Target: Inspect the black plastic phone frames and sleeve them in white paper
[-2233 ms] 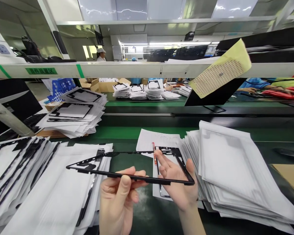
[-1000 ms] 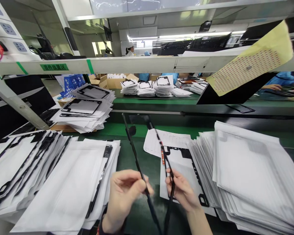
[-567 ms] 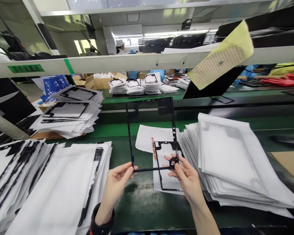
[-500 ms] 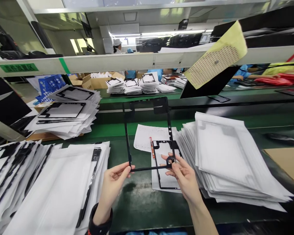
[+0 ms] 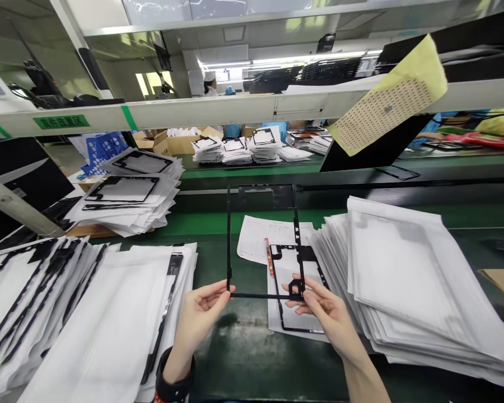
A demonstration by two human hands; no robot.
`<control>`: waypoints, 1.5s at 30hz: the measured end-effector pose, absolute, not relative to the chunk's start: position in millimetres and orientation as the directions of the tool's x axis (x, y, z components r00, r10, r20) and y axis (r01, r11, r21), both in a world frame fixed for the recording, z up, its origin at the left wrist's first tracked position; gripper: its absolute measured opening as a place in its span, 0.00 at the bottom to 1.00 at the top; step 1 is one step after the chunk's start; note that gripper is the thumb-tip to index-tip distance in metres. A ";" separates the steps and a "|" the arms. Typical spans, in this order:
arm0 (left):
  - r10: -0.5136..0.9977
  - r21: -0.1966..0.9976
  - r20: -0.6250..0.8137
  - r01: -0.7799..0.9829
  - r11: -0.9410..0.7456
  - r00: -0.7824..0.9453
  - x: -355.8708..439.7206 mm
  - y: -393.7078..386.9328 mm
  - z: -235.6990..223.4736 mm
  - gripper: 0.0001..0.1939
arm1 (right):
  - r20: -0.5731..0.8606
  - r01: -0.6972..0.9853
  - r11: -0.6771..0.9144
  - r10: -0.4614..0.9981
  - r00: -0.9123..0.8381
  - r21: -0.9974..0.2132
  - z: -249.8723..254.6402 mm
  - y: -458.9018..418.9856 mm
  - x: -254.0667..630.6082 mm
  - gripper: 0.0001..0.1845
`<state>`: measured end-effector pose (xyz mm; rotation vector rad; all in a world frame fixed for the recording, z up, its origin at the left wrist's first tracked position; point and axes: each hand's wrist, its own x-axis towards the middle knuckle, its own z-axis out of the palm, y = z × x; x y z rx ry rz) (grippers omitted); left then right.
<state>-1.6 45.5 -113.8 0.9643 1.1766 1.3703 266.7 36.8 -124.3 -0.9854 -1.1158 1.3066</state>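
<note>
Raised above the green bench is a thin black rectangular frame (image 5: 260, 296), held up by its two lower corners. My left hand (image 5: 204, 313) pinches the lower left corner between thumb and fingers. At the lower right corner, my right hand (image 5: 325, 310) grips the frame, its fingertips showing behind the small cutout there. Beneath and beyond it lies a second black frame (image 5: 302, 330) on a white sheet, partly seen through the held one. A red pen (image 5: 269, 257) rests beside that second frame, touching a printed paper (image 5: 252, 238).
A tall stack of white sleeves (image 5: 403, 268) stands at right. Piles of sleeved black frames (image 5: 96, 330) fill the left, with another pile (image 5: 126, 204) behind. A yellow dotted sheet (image 5: 388, 101) hangs from the crossbar (image 5: 235, 109). Across the bench are several more stacks (image 5: 264, 145).
The held black frame has tipped so it faces me more squarely, and its top edge sits lower. Both hands keep their grip. The whole view has shifted slightly.
</note>
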 end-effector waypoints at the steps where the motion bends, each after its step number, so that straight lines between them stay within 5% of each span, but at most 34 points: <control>1: 0.990 0.979 -0.051 -0.203 0.024 -0.130 -2.1 45.6 -114.8 0.20 | 0.051 -0.211 0.037 0.997 -0.061 -0.977 -125.2 37.7 267.4 0.21; 25: 0.987 0.955 -0.149 -0.267 0.129 -0.057 -1.3 43.4 -99.4 0.20 | -0.018 -0.247 -0.047 0.993 -0.120 -0.968 -125.7 37.1 280.9 0.25; 45: 0.992 0.980 -0.080 -0.192 0.060 -0.096 -1.7 44.2 -128.9 0.21 | 0.026 -0.153 0.020 0.999 -0.039 -0.988 -138.9 33.3 277.4 0.26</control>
